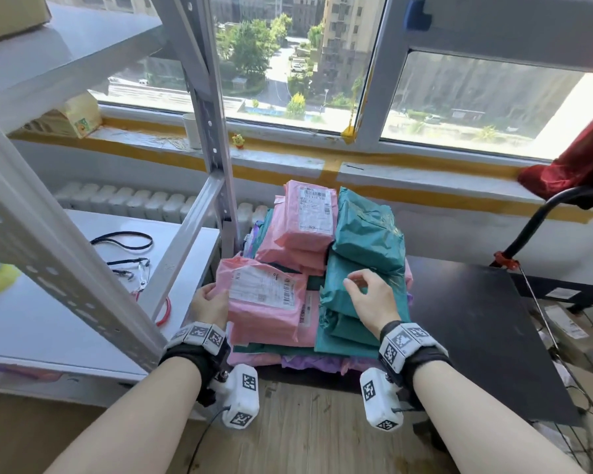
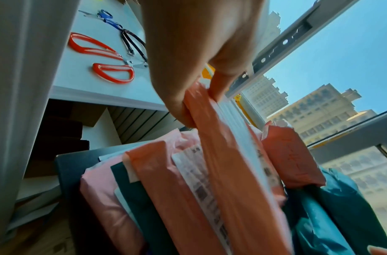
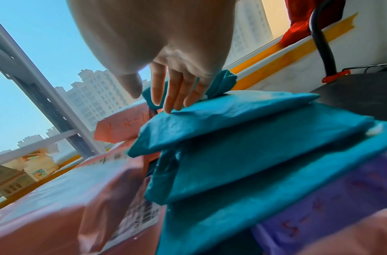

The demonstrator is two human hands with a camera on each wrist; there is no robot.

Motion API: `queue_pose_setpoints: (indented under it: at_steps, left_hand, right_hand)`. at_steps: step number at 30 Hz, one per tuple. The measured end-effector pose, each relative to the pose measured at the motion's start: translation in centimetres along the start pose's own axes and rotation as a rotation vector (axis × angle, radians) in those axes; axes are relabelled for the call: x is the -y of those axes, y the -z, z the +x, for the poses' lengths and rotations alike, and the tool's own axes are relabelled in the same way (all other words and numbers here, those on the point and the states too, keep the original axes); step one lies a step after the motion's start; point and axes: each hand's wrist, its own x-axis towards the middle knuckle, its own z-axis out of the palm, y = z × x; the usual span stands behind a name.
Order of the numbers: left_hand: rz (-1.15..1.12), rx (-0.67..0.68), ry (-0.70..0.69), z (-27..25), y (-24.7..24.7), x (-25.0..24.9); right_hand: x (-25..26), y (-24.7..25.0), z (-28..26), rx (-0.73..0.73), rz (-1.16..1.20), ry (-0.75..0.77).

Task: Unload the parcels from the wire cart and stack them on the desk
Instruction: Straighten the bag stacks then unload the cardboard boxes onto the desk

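Note:
A pile of pink, teal and purple parcels sits on a black flat surface [image 1: 476,319] under the window. My left hand [image 1: 208,302] [image 2: 201,101] pinches the left edge of the front pink parcel [image 1: 267,313] [image 2: 227,172], which has a white label on top; its thumb lies above and its fingers below. My right hand [image 1: 363,289] [image 3: 166,96] rests its fingertips on the top of a teal parcel [image 1: 336,289] [image 3: 220,117], with the thumb held apart. Another labelled pink parcel [image 1: 308,213] and a teal one [image 1: 367,230] lie higher at the back.
A grey metal rack [image 1: 199,230] stands close on the left; its white shelf [image 1: 83,302] carries red-handled scissors [image 2: 114,72] and cords. A black curved tube [image 1: 541,220] with a red cloth [image 1: 575,165] rises at the right. Thin wires [image 1: 541,319] run beside the black surface.

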Motion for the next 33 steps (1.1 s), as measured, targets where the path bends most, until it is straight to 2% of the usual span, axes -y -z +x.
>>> queue_pose_setpoints:
  at_steps: [3,7,10,14,18,22,29,33]
  left_hand:
    - [0.041,-0.058,-0.028,0.2,-0.4,0.2]
    - [0.104,0.039,-0.016,-0.1,-2.0,0.4]
    - [0.143,0.041,-0.002,-0.9,-3.1,1.1]
    - [0.170,-0.010,0.035,-1.1,-3.5,1.9]
    - [0.308,0.041,0.095,-0.7,-3.6,2.6]
    - [0.467,0.067,0.075,-0.7,-3.4,2.8]
    - [0.530,0.110,0.025,-1.1,-3.1,2.7]
    - [0.488,0.131,0.058,-0.7,-3.1,2.7]
  right_hand:
    - [-1.0,-0.2,-0.1,0.005,-0.077,0.055]
    - [-1.6,-0.4,-0.4,0.034,-0.147,0.111]
    - [-1.6,-0.5,-0.5,0.040,-0.176,0.121]
    - [-1.3,-0.4,-1.0,0.061,-0.259,0.102]
    - [-1.2,-0.3,-1.4,0.116,-0.311,0.082]
    - [-0.9,-0.1,-1.6,0.108,-0.316,0.074]
    - [-0.7,0.3,-2.2,0.109,-0.321,0.054]
    - [-0.9,0.6,-2.4,0.121,-0.319,0.047]
